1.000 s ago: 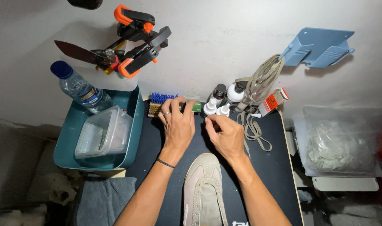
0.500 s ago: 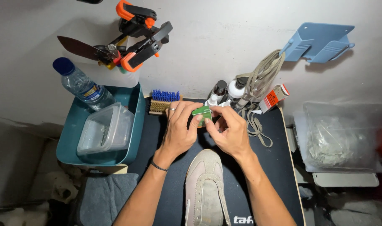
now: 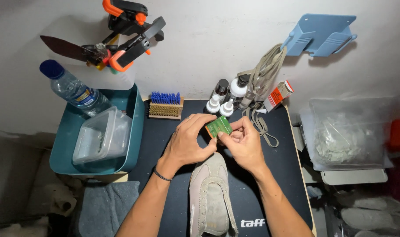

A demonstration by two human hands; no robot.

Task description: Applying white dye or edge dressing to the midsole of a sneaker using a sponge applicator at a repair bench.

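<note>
Small packet (image 3: 218,127): green, pale markings
Shoe (image 3: 210,197): beige, perforated toe
Mat (image 3: 165,145): black, white lettering
Tub (image 3: 134,131): teal
Brush (image 3: 165,105): blue bristles, tan block
Clamps (image 3: 129,30): orange and black
Bottle cap (image 3: 51,69): dark blue
Wall bracket (image 3: 321,33): light blue

A small green packet (image 3: 218,126) with a glossy, foil-like face is seen; its material cannot be told. The beige shoe (image 3: 210,197) looks of matt suede and cloth, the black mat (image 3: 165,140) smooth and matt, the brush (image 3: 165,109) wooden with blue plastic bristles.
</note>
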